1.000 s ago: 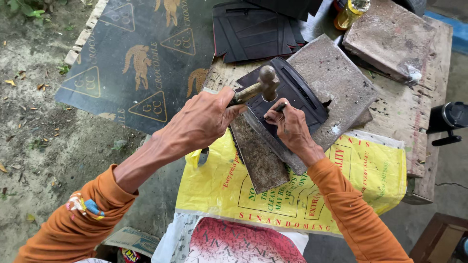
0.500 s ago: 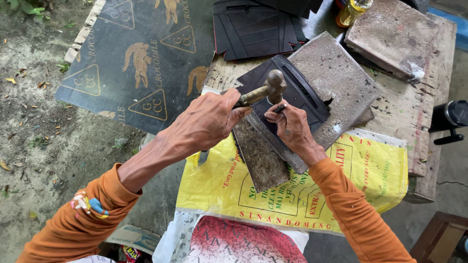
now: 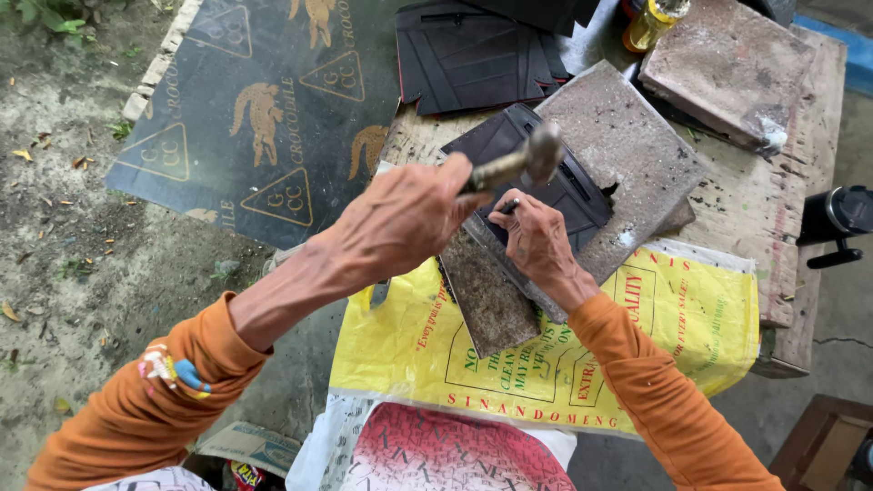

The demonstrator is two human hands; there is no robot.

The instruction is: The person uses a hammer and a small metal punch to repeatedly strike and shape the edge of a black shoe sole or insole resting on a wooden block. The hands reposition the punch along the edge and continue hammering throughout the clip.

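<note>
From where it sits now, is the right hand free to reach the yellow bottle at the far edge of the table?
Probably not at once. The right hand is pinching a small tool against the dark leather piece, and the hammer in the left hand hangs just above it. The yellow bottle stands beyond the stone slab.

A worn wooden tabletop (image 3: 800, 227) carries two grey stone slabs (image 3: 627, 155) (image 3: 727, 64), a yellow printed sack (image 3: 673, 336) and a yellow bottle (image 3: 650, 23) — all resting directly on it.
</note>
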